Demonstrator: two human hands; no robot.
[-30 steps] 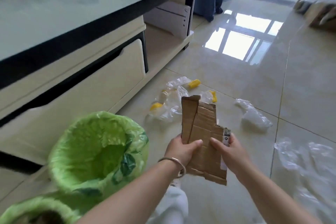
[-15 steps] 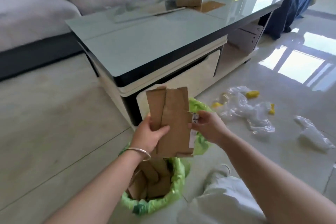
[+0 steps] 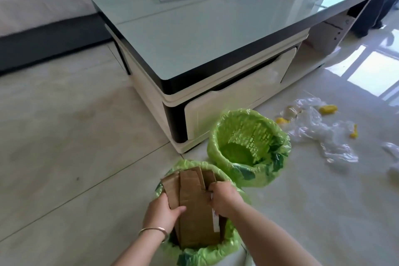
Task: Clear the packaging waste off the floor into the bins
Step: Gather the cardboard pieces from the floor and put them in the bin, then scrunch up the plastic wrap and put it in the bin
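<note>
The left hand (image 3: 162,211) and right hand (image 3: 223,197) both grip the flattened cardboard (image 3: 194,207) inside the near green-lined bin (image 3: 207,254); clear plastic wrap (image 3: 321,134) lies on the floor (image 3: 64,136).

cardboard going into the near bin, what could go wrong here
1. The cardboard, gripped by the left hand and right hand, stands taller than the near bin; it may jam or tear the green liner.
2. Pushing down could tip the bin.
3. The clear plastic wrap lies loose on glossy tiles, a slip hazard.
</note>
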